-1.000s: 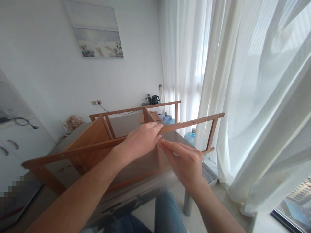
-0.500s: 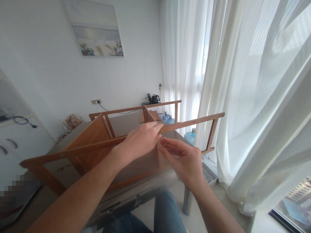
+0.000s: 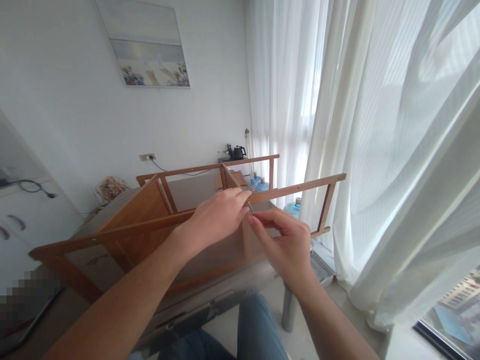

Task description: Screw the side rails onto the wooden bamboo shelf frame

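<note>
A brown wooden shelf frame [image 3: 131,229] lies on its side across the table in front of me. My left hand [image 3: 223,212] is wrapped over its near rail, close to where an inner board meets that rail. Between the thumb and fingers of my right hand [image 3: 285,237] is a thin metal hex key [image 3: 250,206]. Its tip points up at the rail joint, just beside my left fingertips. The exact contact at the joint, and any screw head there, is hidden by my left fingers.
Blue water bottles [image 3: 292,208] stand on the floor past the frame, near the white curtains [image 3: 360,200]. A black kettle [image 3: 239,152] is at the back wall. The table's edge [image 3: 210,300] lies above my knees, with a metal leg [image 3: 288,307] at right.
My right fingers have turned and closed more tightly about the hex key, hiding its lower bend. My left hand stays in place on the rail.
</note>
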The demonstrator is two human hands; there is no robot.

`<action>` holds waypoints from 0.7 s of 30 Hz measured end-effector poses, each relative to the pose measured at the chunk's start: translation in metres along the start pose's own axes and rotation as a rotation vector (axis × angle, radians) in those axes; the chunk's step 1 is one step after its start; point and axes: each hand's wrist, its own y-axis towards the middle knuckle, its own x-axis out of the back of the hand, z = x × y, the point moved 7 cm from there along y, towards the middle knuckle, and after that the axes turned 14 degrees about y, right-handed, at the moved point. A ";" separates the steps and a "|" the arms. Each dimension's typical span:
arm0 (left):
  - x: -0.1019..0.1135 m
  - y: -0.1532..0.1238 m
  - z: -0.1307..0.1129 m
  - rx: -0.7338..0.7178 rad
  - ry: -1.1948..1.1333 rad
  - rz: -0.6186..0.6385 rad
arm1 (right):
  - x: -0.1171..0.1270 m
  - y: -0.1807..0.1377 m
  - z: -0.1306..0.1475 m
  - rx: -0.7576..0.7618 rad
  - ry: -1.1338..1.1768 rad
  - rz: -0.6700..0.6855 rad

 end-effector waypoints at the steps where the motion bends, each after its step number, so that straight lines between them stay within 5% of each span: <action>1: 0.000 0.000 0.000 0.000 -0.009 -0.003 | 0.000 0.000 -0.002 -0.021 0.020 -0.006; 6: 0.008 0.002 0.007 -0.004 -0.088 -0.022 | 0.001 -0.003 -0.011 -0.097 0.110 -0.034; 13: 0.016 0.017 0.028 -0.133 -0.065 0.149 | 0.001 -0.005 -0.022 -0.179 0.228 -0.050; 21: -0.001 0.013 0.031 -0.153 -0.204 0.138 | 0.006 -0.012 -0.026 -0.151 0.233 -0.129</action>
